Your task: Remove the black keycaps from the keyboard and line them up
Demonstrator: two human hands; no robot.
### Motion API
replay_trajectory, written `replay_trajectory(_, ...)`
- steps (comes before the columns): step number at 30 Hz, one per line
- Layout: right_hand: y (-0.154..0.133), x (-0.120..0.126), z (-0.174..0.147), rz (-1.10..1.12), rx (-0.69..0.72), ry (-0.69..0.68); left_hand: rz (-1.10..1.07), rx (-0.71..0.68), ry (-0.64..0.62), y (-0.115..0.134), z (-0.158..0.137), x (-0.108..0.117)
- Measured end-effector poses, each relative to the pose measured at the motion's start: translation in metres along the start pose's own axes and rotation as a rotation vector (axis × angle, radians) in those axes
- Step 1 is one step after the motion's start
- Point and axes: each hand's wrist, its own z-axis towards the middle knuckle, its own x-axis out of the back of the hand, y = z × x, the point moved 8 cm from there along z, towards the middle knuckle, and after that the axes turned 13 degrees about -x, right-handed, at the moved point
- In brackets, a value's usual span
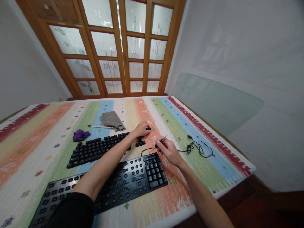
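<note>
— Head view, left hand?
— My left hand (pixel 142 129) rests fingers down on a loose black keycap (pixel 148 128) beyond the far keyboard (pixel 95 149).
— Right?
— My right hand (pixel 168 150) pinches a thin wire tool (pixel 163 138), above the near keyboard (pixel 133 180); cable (pixel 198 148) lies beside.

I am seeing a grey cloth (pixel 112 120) lying at twelve o'clock on the striped tabletop (pixel 35 139), a purple cloth (pixel 80 135) sitting at ten, a thin stick (pixel 99 127) resting between them, and wooden doors (pixel 123 47) standing behind.
</note>
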Motion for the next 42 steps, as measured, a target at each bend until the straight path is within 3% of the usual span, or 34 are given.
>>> replay_trajectory(9,0.0,0.013,-0.004,0.046,-0.026,0.028,-0.023,-0.009,0.059,0.014,-0.014,0.022)
replay_trajectory(16,0.004,0.008,-0.033,-0.14,-0.017,-0.091,-0.123,-0.249,0.113,0.074,-0.066,0.052)
replay_trajectory(20,0.007,0.006,-0.043,-0.193,0.011,-0.096,-0.202,-0.326,-0.057,0.107,-0.105,0.043)
replay_trajectory(24,0.023,0.004,-0.041,-0.092,-0.049,-0.072,-0.182,-0.343,-0.159,0.12,-0.133,0.034)
replay_trajectory(29,0.042,0.001,-0.034,0.146,-0.16,-0.033,-0.165,-0.322,-0.152,0.119,-0.148,0.031)
replay_trajectory(33,0.044,-0.002,-0.033,0.173,-0.182,-0.04,-0.159,-0.313,-0.128,0.119,-0.151,0.03)
replay_trajectory(36,0.037,-0.002,-0.036,0.064,-0.13,-0.039,-0.142,-0.32,-0.122,0.122,-0.152,0.031)
replay_trajectory(42,-0.004,-0.016,-0.045,-0.393,0.166,-0.029,-0.108,-0.345,-0.107,0.127,-0.152,0.034)
